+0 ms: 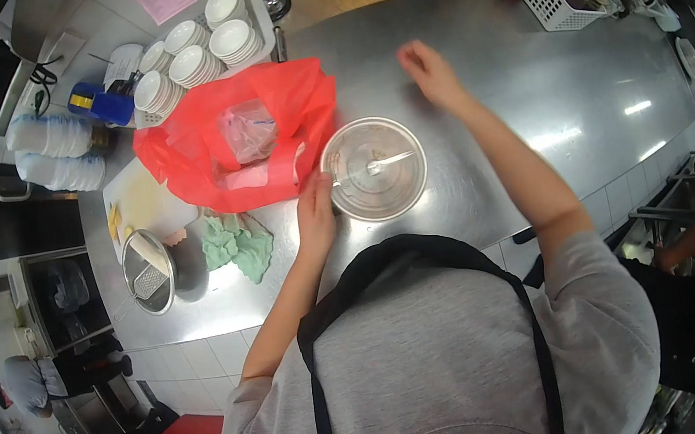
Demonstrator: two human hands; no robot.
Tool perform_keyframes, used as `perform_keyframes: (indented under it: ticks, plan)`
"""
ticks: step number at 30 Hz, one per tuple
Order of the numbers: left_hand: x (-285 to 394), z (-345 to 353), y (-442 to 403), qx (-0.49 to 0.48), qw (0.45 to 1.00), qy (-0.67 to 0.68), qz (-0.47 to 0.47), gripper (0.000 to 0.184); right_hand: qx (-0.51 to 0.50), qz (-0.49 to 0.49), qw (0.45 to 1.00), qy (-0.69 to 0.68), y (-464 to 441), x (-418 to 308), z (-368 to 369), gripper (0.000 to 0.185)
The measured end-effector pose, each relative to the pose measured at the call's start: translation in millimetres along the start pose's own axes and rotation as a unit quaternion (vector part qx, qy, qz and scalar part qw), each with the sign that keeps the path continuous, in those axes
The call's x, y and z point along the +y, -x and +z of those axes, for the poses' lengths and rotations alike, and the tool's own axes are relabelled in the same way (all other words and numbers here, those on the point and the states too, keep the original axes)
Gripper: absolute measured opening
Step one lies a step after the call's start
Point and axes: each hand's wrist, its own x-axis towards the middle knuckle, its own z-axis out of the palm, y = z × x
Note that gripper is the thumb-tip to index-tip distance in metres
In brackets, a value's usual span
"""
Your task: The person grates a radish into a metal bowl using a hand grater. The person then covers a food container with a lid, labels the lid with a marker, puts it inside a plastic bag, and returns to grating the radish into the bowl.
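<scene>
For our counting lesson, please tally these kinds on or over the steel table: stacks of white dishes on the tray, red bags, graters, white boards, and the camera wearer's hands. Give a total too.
Dish stacks: 6
Red bag: 1
Grater: 1
White board: 1
Hands: 2
Total: 11

Left hand [318, 206] low, fingers upright; right hand [426, 71] farther forward, fingers curled.

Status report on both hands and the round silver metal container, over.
Left hand against round silver metal container, left side. Right hand away from it, fingers curled, above shiny steel counter. Crumpled red bag crowds container's left.
</scene>
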Motion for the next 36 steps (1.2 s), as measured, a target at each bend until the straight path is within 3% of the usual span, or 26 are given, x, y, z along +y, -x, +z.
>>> perform_keyframes:
  ticks: [2,4,6,8,9,10,15,17,19,21,24,25,26,29,30,32,34,36]
  plan:
    - [2.5,7.2,-0.6,-0.016,0.998,0.006,0.061,0.038,-0.033,-0.086,0.982,0.163,-53.5,-21.6,8.8,0.017]
    - [-7.1,7.1,-2.9,-0.026,0.997,-0.053,0.053,0.037,-0.145,-0.163,0.952,0.213,-95.9,-39.5,34.9,0.022]
    - [-19.1,15.2,-2.0,0.05,0.992,0.013,0.115,0.039,-0.268,-0.14,0.926,0.225,-128.4,-48.5,73.1,0.028]
    - [-20.6,10.3,2.9,0.046,0.993,0.004,0.11,0.041,-0.297,-0.153,0.916,0.223,-151.6,-38.0,109.0,0.03]
    - [-16.6,7.9,6.3,0.016,0.997,0.05,0.056,0.041,-0.326,-0.163,0.904,0.222,-155.2,-38.9,117.8,0.032]
    - [-13.2,6.0,9.9,-0.014,0.995,0.098,0.0,0.042,-0.33,-0.164,0.903,0.221,-155.4,-36.5,121.8,0.032]
    - [-6.2,5.6,6.8,-0.042,0.989,0.14,-0.035,0.035,-0.284,-0.08,0.901,0.319,-133.9,-40.6,89.5,0.022]
    - [-8.5,10.1,3.5,-0.065,0.989,0.135,-0.018,0.032,-0.211,-0.069,0.915,0.336,-119.7,-6.8,63.6,0.017]
    - [-5.3,16.9,3.8,-0.095,0.988,0.121,-0.005,0.032,-0.128,0.01,0.936,0.328,-91.8,4.1,24.8,0.015]
    - [-8.7,29.4,5.0,-0.141,0.979,0.146,0.007,0.036,-0.079,0.069,0.955,0.278,-64.1,23.6,-17.8,0.025]
    - [-4.9,44.4,13.8,-0.148,0.981,0.126,0.017,0.043,0.085,0.172,0.981,-0.008,2.6,4.8,-76.4,0.035]
    - [-14.3,43.2,9.4,-0.131,0.986,0.025,0.101,0.049,0.137,0.199,0.963,-0.118,27.6,-22.6,-95.5,0.037]
    - [-5.5,42.2,13.6,-0.136,0.985,0.026,0.102,0.049,0.132,0.193,0.955,-0.183,47.8,-37.2,-112.6,0.034]
    - [43.6,39.7,35.9,-0.069,0.953,-0.103,0.277,0.047,0.138,0.174,0.895,-0.386,113.7,-86.0,-134.9,0.026]
    - [53.2,38.4,41.2,-0.074,0.953,-0.103,0.276,0.047,0.095,0.135,0.9,-0.403,133.3,-102.5,-132.7,0.023]
    - [68.2,36.8,48.9,-0.135,0.877,-0.202,0.414,0.047,0.008,0.056,0.912,-0.407,163.6,-130.5,-109.2,0.021]
    - [75.1,42.2,61.4,-0.142,0.868,-0.188,0.437,0.044,-0.06,0.089,0.924,-0.366,183.4,-157.0,-78.1,0.021]
    - [78.8,43.5,73.1,-0.253,0.845,-0.303,0.362,0.036,-0.095,0.118,0.923,-0.355,193.7,-180.1,-49.0,0.018]
